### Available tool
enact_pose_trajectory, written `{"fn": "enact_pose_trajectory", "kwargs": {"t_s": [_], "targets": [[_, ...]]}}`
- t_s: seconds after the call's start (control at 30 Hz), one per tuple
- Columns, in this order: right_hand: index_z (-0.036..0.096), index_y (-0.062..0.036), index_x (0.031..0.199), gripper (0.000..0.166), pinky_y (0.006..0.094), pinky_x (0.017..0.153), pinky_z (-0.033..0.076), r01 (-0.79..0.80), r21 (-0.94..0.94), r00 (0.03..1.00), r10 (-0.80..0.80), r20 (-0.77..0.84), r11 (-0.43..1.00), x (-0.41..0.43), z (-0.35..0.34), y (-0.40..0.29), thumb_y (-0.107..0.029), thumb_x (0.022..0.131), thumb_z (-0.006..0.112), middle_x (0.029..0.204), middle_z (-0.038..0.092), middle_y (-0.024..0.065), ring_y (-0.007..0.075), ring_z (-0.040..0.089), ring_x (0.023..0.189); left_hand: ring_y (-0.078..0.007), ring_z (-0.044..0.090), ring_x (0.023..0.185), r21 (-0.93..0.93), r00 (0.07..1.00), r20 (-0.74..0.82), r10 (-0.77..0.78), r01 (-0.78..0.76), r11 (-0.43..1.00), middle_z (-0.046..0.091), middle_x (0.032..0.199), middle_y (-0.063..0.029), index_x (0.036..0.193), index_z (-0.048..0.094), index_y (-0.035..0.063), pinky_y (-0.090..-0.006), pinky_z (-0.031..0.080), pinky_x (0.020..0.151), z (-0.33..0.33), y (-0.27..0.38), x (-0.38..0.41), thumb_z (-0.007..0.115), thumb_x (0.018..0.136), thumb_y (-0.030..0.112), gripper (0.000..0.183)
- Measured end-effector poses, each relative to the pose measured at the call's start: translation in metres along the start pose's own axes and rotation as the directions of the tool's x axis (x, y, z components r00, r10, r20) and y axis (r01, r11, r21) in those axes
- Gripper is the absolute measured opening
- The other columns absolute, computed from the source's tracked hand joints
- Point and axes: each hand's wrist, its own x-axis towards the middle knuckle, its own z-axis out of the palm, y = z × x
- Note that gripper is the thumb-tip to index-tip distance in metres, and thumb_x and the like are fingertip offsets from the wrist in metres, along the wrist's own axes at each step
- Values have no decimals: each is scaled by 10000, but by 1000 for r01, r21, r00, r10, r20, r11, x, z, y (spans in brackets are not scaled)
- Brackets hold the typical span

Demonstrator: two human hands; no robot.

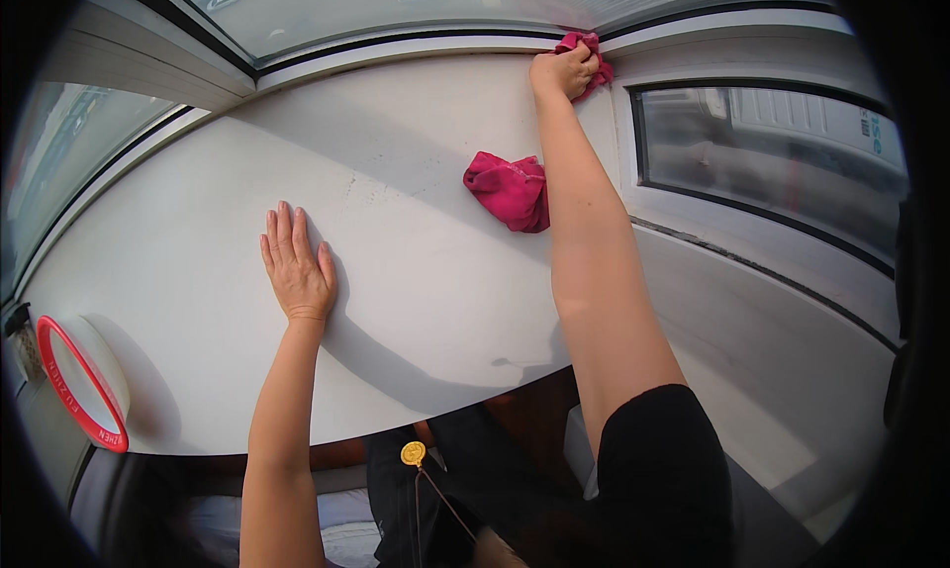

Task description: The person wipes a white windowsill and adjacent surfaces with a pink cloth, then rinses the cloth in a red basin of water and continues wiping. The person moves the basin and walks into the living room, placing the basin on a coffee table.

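Note:
My right hand [568, 71] grips a crumpled dark pink cloth [605, 76] at the far right corner of the white window sill [415, 271], up against the window frame. Part of that cloth is hidden by the hand. Another dark pink cloth [508, 189] lies bunched on the sill beside my right forearm, which covers its right edge. Flat on the sill, left of the middle, rests my left hand [300, 271], palm down, with its fingers apart and nothing held. Small dark specks show on the surface between my left hand and the bunched cloth.
At the sill's left end a white basin with a red rim [82, 382] stands tipped on its side. Window frames [408, 51] border the far and left edges. A lower window pane [764, 160] is on the right. A round yellow pendant [413, 453] hangs near my legs.

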Motion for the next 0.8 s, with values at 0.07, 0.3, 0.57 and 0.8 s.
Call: {"fn": "enact_pose_trajectory", "kwargs": {"t_s": [0.07,0.3,0.57,0.8], "targets": [[393,-38,1227,528,415,1000,355,-36,-20,991,38,124,999,-23,-6,-26,-81,753,623,1402,306,180,366,450,1167,-287,187,1408,-13,1000,19,-7,8,1000,257,1504,-100,1409,326,86,-442,130,1147,-2,2,0,447,884,202,552],[420,-112,1266,579,385,991,311,397,115,903,-410,127,910,-197,-4,-115,-59,728,629,1382,360,128,298,408,1182,-295,188,1405,-2,999,31,-18,18,1000,265,1494,-117,1404,325,77,-454,134,1144,-2,-1,0,463,867,197,567],[590,-166,1112,371,380,897,375,665,563,565,-823,49,490,-240,-19,-152,-59,758,554,1178,551,18,225,495,1057,-299,194,1401,-22,1000,19,-5,5,1000,265,1495,-116,1405,329,77,-457,141,1140,-3,-2,0,472,870,196,566],[500,-315,1290,412,643,1075,114,878,404,61,-897,438,257,-220,-30,-130,-293,879,511,1407,420,-38,246,352,1307,-282,200,1402,-14,1000,-15,20,-20,1000,269,1497,-101,1406,336,93,-442,140,1144,-3,-2,-1,456,877,208,554]]}}
